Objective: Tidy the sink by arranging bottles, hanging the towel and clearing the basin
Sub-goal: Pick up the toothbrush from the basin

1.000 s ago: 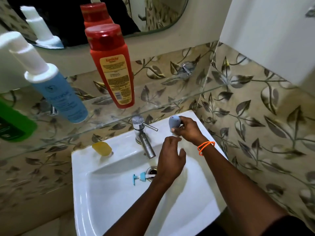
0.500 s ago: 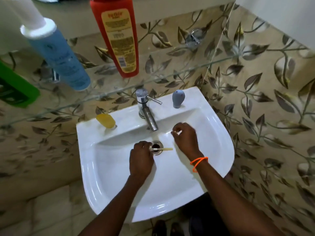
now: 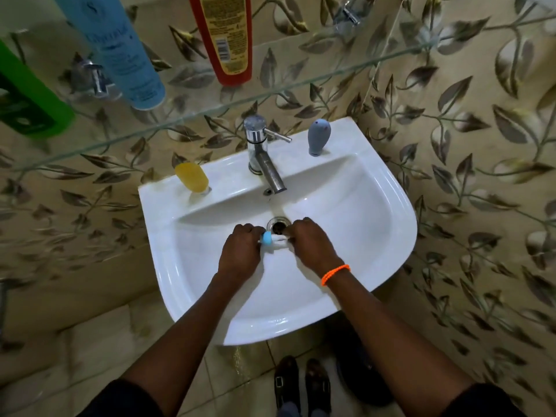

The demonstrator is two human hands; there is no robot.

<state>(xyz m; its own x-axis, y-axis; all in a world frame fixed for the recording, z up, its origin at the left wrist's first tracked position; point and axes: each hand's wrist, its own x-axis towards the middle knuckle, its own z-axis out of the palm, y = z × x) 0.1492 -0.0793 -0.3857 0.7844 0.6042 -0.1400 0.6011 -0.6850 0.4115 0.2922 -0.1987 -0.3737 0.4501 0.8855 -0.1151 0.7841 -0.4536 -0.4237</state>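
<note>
Both hands are down in the white basin (image 3: 346, 224), just in front of the drain (image 3: 278, 224). My left hand (image 3: 240, 254) is closed on the blue end of a small blue-and-white item (image 3: 270, 238). My right hand (image 3: 313, 245), with an orange band at the wrist, is closed on its white end. On the glass shelf (image 3: 301, 82) above stand a green bottle (image 3: 27, 100), a blue bottle (image 3: 126, 52) and a red bottle (image 3: 225, 34). No towel is in view.
A chrome tap (image 3: 261, 155) juts over the drain. Yellow soap (image 3: 192, 177) lies on the rim at the left, and a grey rounded object (image 3: 319, 136) stands on the rim at the right. Leaf-patterned tiled walls close in behind and to the right. My shoes (image 3: 301, 383) show below.
My right hand left the grey object on the rim and came down into the basin. Both hands have closed in by the drain onto the blue-and-white item. The view tilted downward.
</note>
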